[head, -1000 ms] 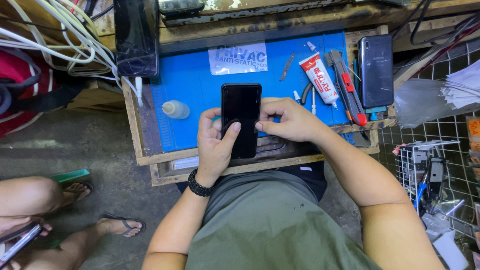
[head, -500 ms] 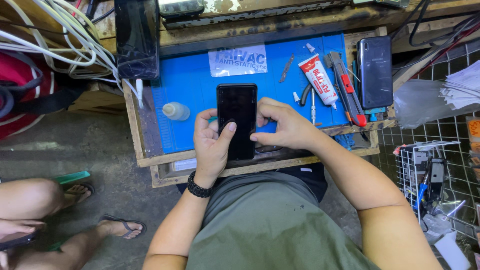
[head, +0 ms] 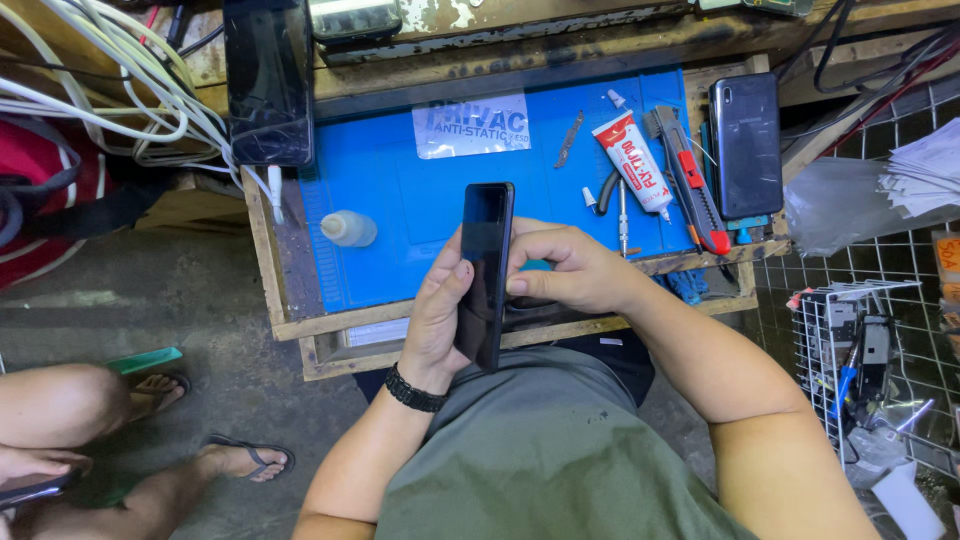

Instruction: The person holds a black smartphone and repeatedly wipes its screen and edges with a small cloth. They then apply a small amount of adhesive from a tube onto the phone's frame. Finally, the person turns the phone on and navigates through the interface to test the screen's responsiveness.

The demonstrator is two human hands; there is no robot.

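The black phone (head: 486, 272) is held tilted on its long edge above the near side of the blue mat (head: 400, 190), its dark screen turned toward the left, so only a narrow slice of it shows. The left hand (head: 440, 320) is wrapped around its lower half, thumb lying along the glass — a grip that seems meant to steady it while it is turned. The right hand (head: 565, 270) is curled against the phone's right edge, fingertips pressing at the side, as if feeling along the seam.

The mat covers a rough wooden bench (head: 290, 325). On it lie a small clear bottle (head: 348, 228), a red-and-white tube (head: 632, 162), a utility knife (head: 688, 180) and thin metal tools (head: 570, 138), all within the right hand's reach. A second dark phone (head: 746, 145) rests at the mat's right end, and another (head: 268, 80) sits at the upper left beside a bundle of white cables (head: 110, 80). A wire basket (head: 870, 350) stands to the right. On the concrete floor at the left — another person's sandalled foot (head: 240, 458).
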